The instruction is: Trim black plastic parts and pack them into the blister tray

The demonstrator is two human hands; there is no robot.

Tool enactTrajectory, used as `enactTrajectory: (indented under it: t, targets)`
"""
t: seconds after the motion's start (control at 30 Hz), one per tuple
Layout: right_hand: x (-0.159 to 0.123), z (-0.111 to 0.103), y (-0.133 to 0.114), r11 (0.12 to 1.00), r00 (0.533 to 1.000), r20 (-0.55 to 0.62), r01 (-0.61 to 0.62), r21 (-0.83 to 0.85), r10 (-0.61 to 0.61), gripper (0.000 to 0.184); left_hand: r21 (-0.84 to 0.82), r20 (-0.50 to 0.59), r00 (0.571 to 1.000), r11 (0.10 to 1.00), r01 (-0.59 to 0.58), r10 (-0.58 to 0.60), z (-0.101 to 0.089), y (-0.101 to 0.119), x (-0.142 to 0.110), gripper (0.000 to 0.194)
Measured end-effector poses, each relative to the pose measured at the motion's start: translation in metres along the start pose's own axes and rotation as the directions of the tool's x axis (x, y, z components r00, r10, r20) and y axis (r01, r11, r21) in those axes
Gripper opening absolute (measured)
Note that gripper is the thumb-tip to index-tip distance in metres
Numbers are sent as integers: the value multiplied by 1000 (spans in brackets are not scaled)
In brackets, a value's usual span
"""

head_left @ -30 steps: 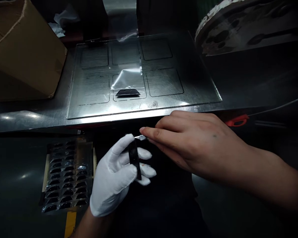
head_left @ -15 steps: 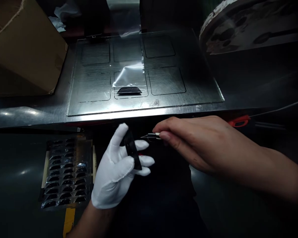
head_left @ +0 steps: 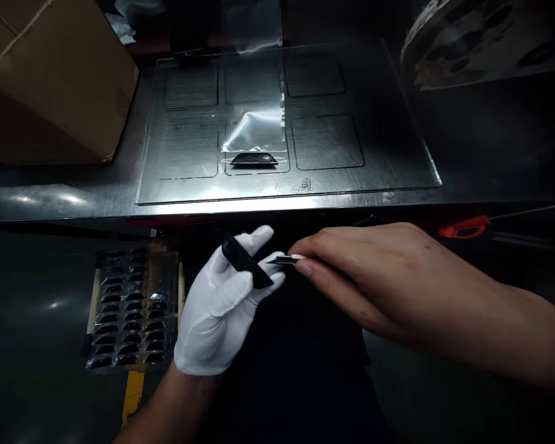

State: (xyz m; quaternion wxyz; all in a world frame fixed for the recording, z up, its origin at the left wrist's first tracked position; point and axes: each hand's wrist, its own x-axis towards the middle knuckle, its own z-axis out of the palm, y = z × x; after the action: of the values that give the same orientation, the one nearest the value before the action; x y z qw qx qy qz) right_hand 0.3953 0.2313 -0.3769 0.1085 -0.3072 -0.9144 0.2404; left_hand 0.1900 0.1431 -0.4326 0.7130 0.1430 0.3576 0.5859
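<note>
In a white glove, my left hand [head_left: 217,308] grips a small black trapezoid-shaped part [head_left: 246,259] between thumb and fingers, tilted down to the right. My bare right hand [head_left: 365,277] pinches a craft knife [head_left: 284,260], whose blade points left, close to the part's right side. I cannot tell whether the blade touches the part or the glove. A similar black part [head_left: 254,160] lies on the glass plate above my hands, at the lower end of a clear plastic film [head_left: 254,129].
A glass plate [head_left: 398,166] with dark outlines lies on the metal bench. At left stands a cardboard box [head_left: 60,86]. Lower left, a clear tray [head_left: 166,308] holds several black parts. A red-handled tool [head_left: 465,228] is under the bench edge, and a round reel-like object [head_left: 467,49] stands upper right.
My left hand has turned the black part from near upright to a slant. The knife has drawn back from the part's upper end, then come close again lower down. The view has shifted slightly.
</note>
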Motion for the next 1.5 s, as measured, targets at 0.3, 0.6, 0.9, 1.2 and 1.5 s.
enactTrajectory:
  t: [0.3, 0.6, 0.9, 1.2, 1.5]
  targets:
    - [16, 3, -7, 987, 998, -49, 25, -156, -33, 28, 102, 22, 1000, 995, 2, -4, 1, 1, -1, 35]
    - [18, 6, -6, 981, 1000, -4, 5, -193, -6, 26, 129, 14, 1000, 992, -7, 5, -3, 0, -1, 34]
    - [12, 4, -5, 963, 995, 99, 52, -263, -26, 12, 101, -23, 1000, 995, -13, 15, -3, 0, 1, 32]
    - [2, 2, -3, 963, 992, 121, 67, -261, -36, 11, 81, -53, 998, 997, -19, 24, -3, -4, 3, 30]
    - [1, 3, -5, 960, 992, 118, 66, -272, -35, 16, 68, -81, 996, 997, -24, 30, -2, -3, 4, 30]
